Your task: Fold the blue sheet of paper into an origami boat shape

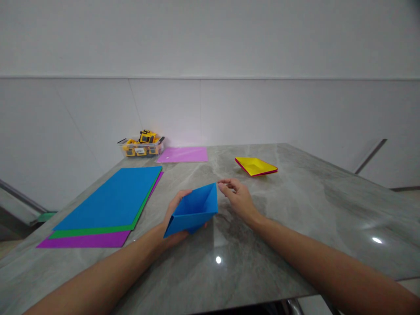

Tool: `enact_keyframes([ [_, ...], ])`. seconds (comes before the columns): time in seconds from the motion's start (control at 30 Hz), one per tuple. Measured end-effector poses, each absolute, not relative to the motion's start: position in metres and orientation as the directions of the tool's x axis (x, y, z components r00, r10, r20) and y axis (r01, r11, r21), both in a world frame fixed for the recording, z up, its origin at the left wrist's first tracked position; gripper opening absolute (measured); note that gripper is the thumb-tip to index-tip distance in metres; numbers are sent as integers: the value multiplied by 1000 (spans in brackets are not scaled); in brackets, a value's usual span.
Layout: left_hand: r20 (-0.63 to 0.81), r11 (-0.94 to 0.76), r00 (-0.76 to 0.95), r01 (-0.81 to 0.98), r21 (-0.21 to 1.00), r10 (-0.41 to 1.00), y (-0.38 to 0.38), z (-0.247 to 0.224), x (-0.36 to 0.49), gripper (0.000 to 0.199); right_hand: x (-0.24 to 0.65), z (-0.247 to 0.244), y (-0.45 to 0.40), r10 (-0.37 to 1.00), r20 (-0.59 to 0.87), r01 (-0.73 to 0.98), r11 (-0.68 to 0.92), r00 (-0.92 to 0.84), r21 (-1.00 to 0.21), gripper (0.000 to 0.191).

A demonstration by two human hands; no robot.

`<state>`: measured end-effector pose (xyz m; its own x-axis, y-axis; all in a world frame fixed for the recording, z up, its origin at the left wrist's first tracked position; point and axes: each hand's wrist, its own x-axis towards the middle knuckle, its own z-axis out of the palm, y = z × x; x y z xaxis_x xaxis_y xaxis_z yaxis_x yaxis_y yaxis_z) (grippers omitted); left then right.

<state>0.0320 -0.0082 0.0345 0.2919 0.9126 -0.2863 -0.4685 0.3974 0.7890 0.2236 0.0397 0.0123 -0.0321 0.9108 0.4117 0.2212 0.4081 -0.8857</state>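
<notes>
A folded blue paper form [193, 212], open at the top like a small box or pocket, is tilted above the table near the middle. My left hand [177, 214] holds it from the left and underneath, its fingers partly hidden behind the paper. Just right of the paper's upper right corner is my right hand [238, 197], with thumb and index finger curled close to each other. A small gap shows between those fingertips and the blue paper, and nothing is visible in them.
Blue sheets [114, 197] lie over green and purple ones at left. A clear bin [141, 148] of yellow toy vehicles and a pink sheet [183, 154] stand near the wall. Folded yellow and red paper [256, 166] rests at back right on the grey table [295, 205].
</notes>
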Motion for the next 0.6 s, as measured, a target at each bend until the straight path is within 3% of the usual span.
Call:
enact_keyframes([
  [0.07, -367, 468, 294, -480, 742, 883, -8, 39, 33, 33, 227, 21, 32, 802, 588, 243, 594, -107, -767, 37],
  [0.13, -404, 477, 253, -475, 739, 879, -8, 40, 37, 36, 227, 31, 19, 619, 728, 214, 786, -294, -581, 46],
  [0.23, -349, 408, 212, -435, 803, 913, -8, 35, 45, 41, 223, 36, 4, 400, 738, 105, 904, -544, -414, 56],
  [0.3, -249, 301, 179, -392, 869, 952, -6, 28, 47, 47, 218, 32, 0, 418, 716, 83, 888, -559, -453, 52],
  [0.43, -7, 5, -27, -79, 997, 1000, -2, 15, 40, 61, 212, 20, 9, 687, 602, 18, 665, -408, -747, 36],
  [0.53, 337, -344, 72, 227, 911, 939, -2, 15, 32, 68, 214, 17, 19, 827, 472, -159, 445, -304, -881, 31],
  [0.6, 481, -528, 219, 309, 791, 849, -3, 18, 28, 75, 216, 18, 22, 857, 420, -216, 367, -299, -905, 32],
])
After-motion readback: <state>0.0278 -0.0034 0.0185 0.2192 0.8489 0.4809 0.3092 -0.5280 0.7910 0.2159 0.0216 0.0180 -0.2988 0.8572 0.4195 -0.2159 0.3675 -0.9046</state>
